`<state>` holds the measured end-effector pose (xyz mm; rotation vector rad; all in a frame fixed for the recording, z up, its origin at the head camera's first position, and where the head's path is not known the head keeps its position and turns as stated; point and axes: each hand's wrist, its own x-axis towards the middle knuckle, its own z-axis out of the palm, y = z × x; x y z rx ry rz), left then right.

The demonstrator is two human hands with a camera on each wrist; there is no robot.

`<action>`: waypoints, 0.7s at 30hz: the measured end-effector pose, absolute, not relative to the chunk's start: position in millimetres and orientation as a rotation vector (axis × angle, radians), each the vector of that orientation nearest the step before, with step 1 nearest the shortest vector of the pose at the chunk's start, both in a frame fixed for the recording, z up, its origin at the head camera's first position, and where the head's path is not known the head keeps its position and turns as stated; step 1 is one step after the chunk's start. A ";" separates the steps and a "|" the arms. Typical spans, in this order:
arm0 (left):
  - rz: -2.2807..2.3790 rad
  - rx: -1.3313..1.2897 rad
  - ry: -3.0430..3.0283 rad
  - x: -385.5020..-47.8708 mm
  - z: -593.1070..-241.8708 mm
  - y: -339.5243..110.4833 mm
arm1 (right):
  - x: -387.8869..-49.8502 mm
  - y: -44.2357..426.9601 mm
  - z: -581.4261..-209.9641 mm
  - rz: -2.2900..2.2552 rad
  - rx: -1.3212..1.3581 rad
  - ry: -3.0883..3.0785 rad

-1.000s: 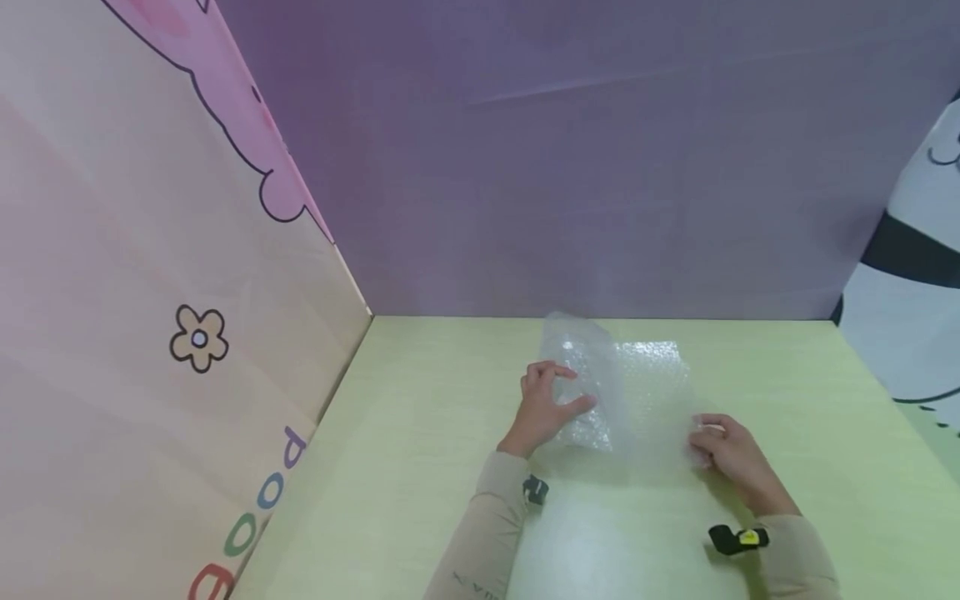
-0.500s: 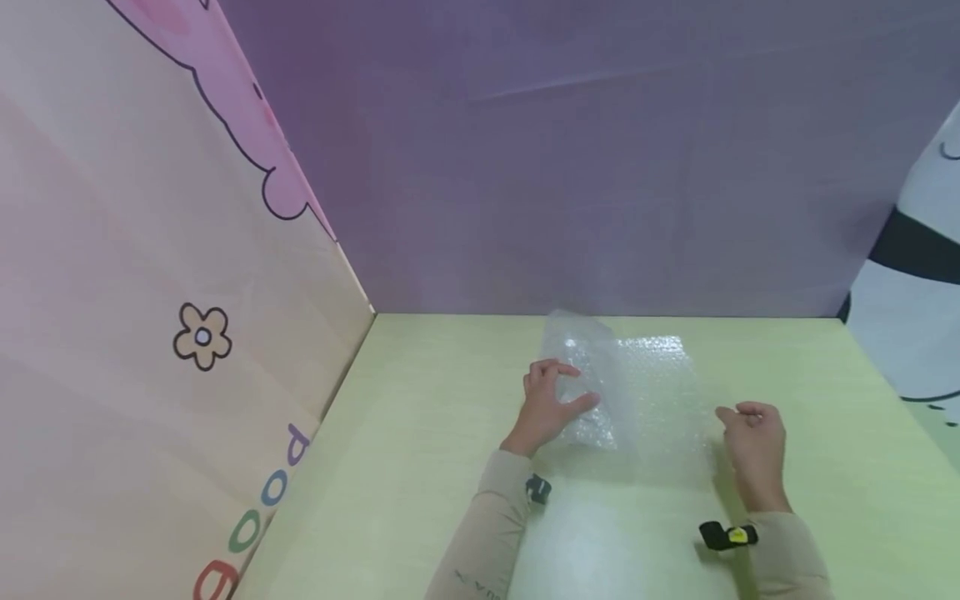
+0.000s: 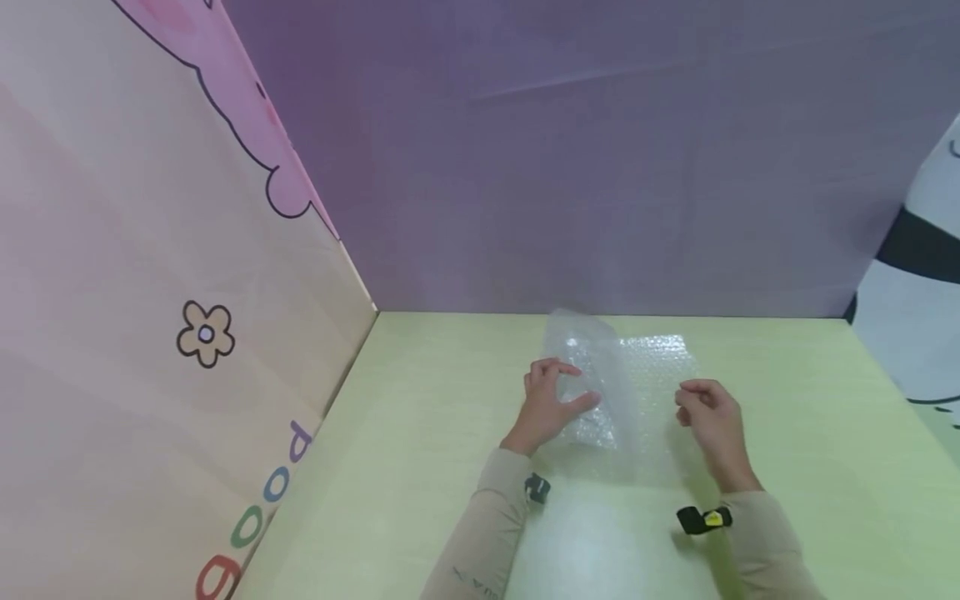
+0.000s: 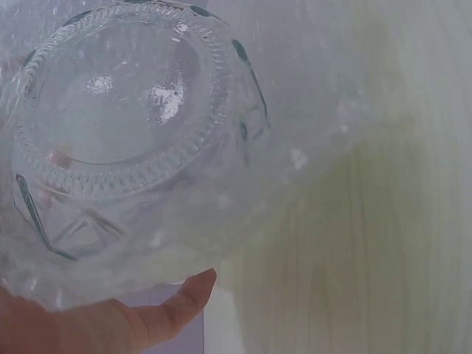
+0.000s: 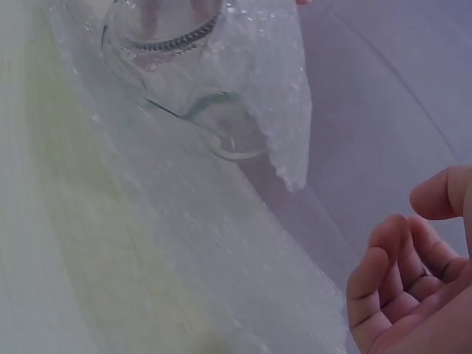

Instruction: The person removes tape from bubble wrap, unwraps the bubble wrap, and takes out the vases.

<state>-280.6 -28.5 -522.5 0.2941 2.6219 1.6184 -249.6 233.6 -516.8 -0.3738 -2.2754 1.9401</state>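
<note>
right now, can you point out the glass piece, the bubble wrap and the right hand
Glass piece [image 4: 122, 103]: left wrist view, on its round base.
Bubble wrap [image 3: 648, 396]: head view, near its middle.
Right hand [image 3: 715, 425]: head view, on its middle.

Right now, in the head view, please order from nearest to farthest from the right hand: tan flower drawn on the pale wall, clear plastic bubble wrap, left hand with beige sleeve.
1. Clear plastic bubble wrap: partly overlapped by the right hand, spreading left.
2. Left hand: farther left, at the wrap's folded part.
3. Tan flower: farthest left, on the pale wall.
</note>
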 end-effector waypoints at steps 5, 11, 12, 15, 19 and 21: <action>1.613 0.293 2.619 -281.2 -523.0 -28.3 | -258.2 222.0 -522.4 2.041 -0.301 -2.279; 1.595 0.297 2.637 -283.4 -521.6 -27.1 | -269.3 210.4 -528.2 2.155 -0.295 -2.278; 1.592 0.297 2.639 -283.5 -521.5 -27.0 | -271.1 209.1 -529.9 2.162 -0.305 -2.311; 1.588 0.295 2.640 -283.1 -522.0 -26.9 | -275.5 207.0 -537.0 2.131 -0.289 -2.482; 1.592 0.299 2.637 -282.1 -523.1 -28.0 | -277.9 205.8 -547.3 2.102 -0.212 -2.661; 1.592 0.300 2.639 -281.7 -523.4 -28.7 | -278.0 204.8 -550.7 2.133 -0.193 -2.659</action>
